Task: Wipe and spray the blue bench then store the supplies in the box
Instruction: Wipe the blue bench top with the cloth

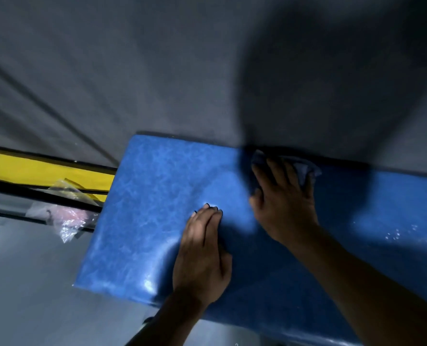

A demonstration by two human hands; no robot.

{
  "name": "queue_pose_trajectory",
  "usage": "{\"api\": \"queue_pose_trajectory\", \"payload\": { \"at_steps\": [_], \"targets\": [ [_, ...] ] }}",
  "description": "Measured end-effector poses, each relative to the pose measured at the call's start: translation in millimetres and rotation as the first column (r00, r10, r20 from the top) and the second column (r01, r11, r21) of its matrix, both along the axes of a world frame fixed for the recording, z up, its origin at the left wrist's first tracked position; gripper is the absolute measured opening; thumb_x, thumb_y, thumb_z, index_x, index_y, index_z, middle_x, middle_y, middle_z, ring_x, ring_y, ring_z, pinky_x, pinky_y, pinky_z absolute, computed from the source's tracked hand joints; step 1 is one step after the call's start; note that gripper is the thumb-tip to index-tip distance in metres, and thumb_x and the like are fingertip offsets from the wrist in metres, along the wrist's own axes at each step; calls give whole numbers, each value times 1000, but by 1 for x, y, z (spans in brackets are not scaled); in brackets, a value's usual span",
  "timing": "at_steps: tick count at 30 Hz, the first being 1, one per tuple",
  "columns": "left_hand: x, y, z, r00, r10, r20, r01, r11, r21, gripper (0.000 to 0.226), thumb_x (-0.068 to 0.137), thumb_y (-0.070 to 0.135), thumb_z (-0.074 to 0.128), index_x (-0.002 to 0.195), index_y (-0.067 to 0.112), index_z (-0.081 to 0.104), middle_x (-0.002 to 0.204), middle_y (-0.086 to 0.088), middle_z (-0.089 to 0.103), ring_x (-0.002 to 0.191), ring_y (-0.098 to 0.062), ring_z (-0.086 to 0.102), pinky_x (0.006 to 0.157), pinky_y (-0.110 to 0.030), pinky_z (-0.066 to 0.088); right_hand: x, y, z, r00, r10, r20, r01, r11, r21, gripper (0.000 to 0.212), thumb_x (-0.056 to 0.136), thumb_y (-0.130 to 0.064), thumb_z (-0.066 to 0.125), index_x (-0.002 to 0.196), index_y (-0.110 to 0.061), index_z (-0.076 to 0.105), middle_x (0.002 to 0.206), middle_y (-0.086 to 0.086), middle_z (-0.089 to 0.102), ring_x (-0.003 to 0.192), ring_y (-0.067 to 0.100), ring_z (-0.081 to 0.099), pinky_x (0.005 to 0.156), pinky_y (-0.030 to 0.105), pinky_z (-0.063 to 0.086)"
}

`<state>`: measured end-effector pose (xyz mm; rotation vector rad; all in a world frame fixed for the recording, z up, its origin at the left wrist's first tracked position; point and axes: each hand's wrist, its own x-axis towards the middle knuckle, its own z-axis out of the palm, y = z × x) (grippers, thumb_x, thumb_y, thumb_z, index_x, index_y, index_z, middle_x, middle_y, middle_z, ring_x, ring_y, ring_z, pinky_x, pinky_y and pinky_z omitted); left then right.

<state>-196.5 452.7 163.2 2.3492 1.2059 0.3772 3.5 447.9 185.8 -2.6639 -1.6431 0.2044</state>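
The blue padded bench (147,201) fills the middle and right of the head view, its surface glossy and marbled. My right hand (282,198) presses flat on a bluish-grey cloth (305,168) near the bench's far edge, by the grey wall. My left hand (202,253) rests palm down on the bench top closer to me, fingers together, holding nothing. Small wet droplets (394,236) glisten on the bench at the right. No spray bottle or box is in view.
A grey wall (182,71) runs behind the bench. To the left lie a yellow strip with black edges (45,171) and a crumpled clear plastic bag (65,216) on the grey floor (20,283).
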Motion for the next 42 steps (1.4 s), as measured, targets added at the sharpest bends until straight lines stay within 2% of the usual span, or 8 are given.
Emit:
{"api": "queue_pose_trajectory", "payload": {
  "at_steps": [11,13,15,17,22,26,32,42],
  "targets": [
    [5,-5,-2,997,-17,-75,21,998,59,63,80,14,41,141,0,51,146,-19,49,145,-35,38,117,-56,35,-53,-198,-19,996,-76,41,66,975,211,56,83,-39,47,134,-27,67,147,-1,59,140,22,48,106,69,38],
    [4,-6,-3,995,-25,-91,32,997,74,62,81,14,40,141,1,51,147,-20,48,145,-37,38,117,-57,36,-57,-217,-24,990,-140,-26,142,971,193,56,89,-49,30,133,-39,62,148,-14,56,140,13,50,98,66,46],
    [3,-7,-2,993,-26,-112,37,995,94,62,82,15,39,141,2,51,149,-19,47,146,-36,37,117,-54,36,-58,-224,-31,992,-99,79,78,970,231,58,85,-45,39,142,-42,55,153,-15,49,144,11,44,100,67,44],
    [6,-11,-1,993,-30,-114,43,993,106,62,82,14,37,140,3,52,150,-18,46,146,-34,36,118,-51,36,-54,-220,-30,981,-6,194,-48,961,272,62,78,-35,55,139,-32,61,150,-5,54,143,19,44,107,68,38],
    [24,-25,-3,990,-29,-140,46,992,115,62,80,12,37,140,2,52,150,-21,46,146,-38,37,117,-56,37,-33,-209,-30,987,83,137,-117,958,263,64,75,-32,57,138,-25,64,152,0,54,141,27,50,108,69,37],
    [37,-31,0,987,58,-150,-39,992,121,57,85,12,36,139,2,52,150,-21,46,146,-37,37,116,-55,38,-4,-168,-16,973,222,66,-231,958,173,78,70,-34,60,146,-23,54,162,0,40,151,26,35,113,69,30],
    [43,-35,-3,979,107,-172,-83,987,140,66,77,16,37,140,2,51,152,-19,44,148,-34,34,121,-47,26,34,-72,-13,933,358,34,-358,919,165,59,85,-30,48,143,-30,55,158,3,47,152,29,34,115,71,20],
    [40,-35,-9,983,98,-152,-77,987,142,64,79,18,46,141,3,51,152,-16,44,149,-33,35,123,-49,27,29,11,-6,999,50,-12,-49,997,66,62,85,-41,42,144,-25,52,151,7,47,143,33,37,111,76,18]
  ]
}}
